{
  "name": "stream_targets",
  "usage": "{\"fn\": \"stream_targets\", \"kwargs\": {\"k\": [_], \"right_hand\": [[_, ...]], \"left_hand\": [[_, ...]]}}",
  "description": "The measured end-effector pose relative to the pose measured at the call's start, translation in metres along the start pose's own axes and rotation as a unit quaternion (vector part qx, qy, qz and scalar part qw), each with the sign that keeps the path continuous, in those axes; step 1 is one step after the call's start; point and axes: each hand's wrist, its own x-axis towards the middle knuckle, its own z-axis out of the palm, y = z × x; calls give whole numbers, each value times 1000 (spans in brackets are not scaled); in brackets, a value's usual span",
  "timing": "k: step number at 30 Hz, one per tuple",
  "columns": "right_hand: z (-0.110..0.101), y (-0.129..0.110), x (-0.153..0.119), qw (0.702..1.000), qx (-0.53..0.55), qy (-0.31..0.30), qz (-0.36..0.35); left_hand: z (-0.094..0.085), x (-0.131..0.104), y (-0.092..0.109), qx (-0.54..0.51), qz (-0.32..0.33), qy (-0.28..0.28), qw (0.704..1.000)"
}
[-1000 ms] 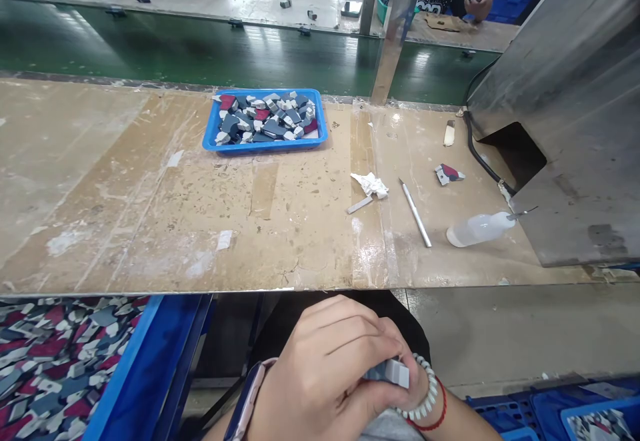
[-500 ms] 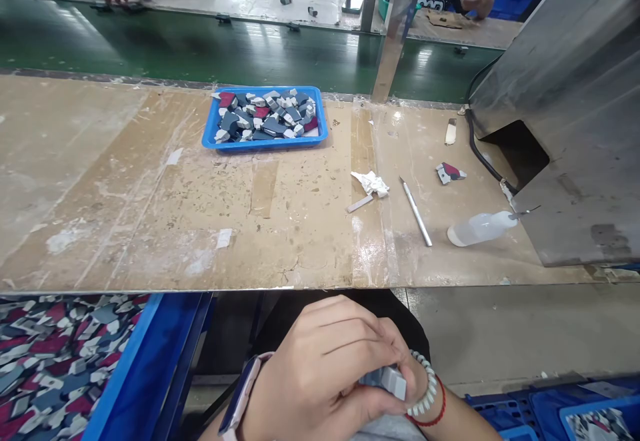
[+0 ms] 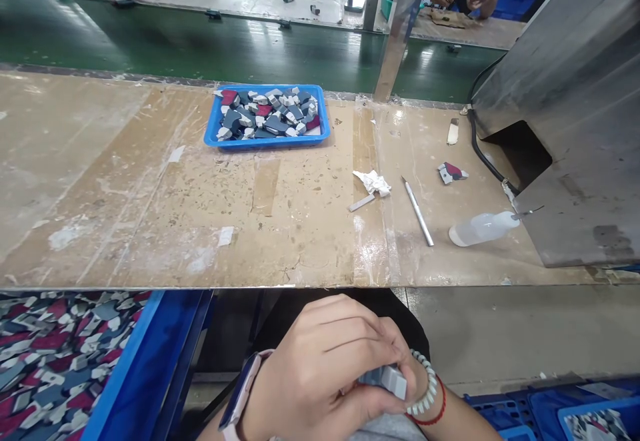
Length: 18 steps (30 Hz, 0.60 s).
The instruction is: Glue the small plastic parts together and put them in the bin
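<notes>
My left hand is curled over a small grey and dark blue plastic piece, low in the view above my lap. The piece's pale grey end sticks out between thumb and fingers; the rest is covered. Close against it is my right hand, largely behind the left, so its fingers are hidden. A watch is on my left wrist, and a beaded bracelet with a red cord circles the right. Both hands are below the table's front edge.
On the table are a blue tray of similar pieces, crumpled tissue, a craft knife, a loose piece and a squeeze bottle. A blue bin of pieces stands at left; a metal housing rises at right. Co-workers sit beyond the green conveyor.
My hands and the piece keep nearly the same pose. Dark parts on the conveyor have shifted left. Across it, a co-worker's second hand has come into view at the right.
</notes>
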Motion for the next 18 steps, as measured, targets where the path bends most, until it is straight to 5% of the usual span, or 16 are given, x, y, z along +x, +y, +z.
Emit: {"fn": "stream_targets", "kwargs": {"k": [18], "right_hand": [[1,-1,1,995,-2,62,75]], "left_hand": [[1,0,-6,-8,-5,16,1000]]}}
